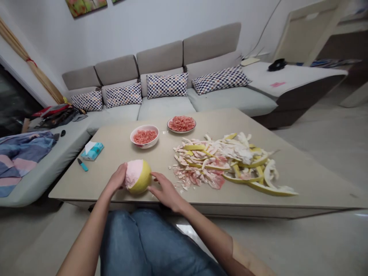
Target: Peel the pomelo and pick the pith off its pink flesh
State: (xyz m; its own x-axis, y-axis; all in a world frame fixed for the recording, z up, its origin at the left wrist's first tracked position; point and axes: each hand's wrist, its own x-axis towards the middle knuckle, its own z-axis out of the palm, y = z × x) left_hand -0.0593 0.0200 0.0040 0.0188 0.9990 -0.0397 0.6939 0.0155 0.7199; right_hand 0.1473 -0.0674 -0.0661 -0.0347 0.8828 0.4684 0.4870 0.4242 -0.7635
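A partly peeled pomelo rests near the table's front edge. Pale pink pith shows on its left part, while yellow rind still covers the right. My left hand grips its left side, with most of the fingers hidden behind the fruit. On the other side, my right hand holds the rind between thumb and fingers. To the right lies a wide heap of peel strips, white pith and pink membrane scraps. Beyond the pomelo stand a bowl of pink pomelo flesh and a plate of pomelo flesh.
On the table, a blue tissue pack and a turquoise-handled knife lie at the left. A grey sofa with checkered cushions runs behind. My knees are close under the table's front edge.
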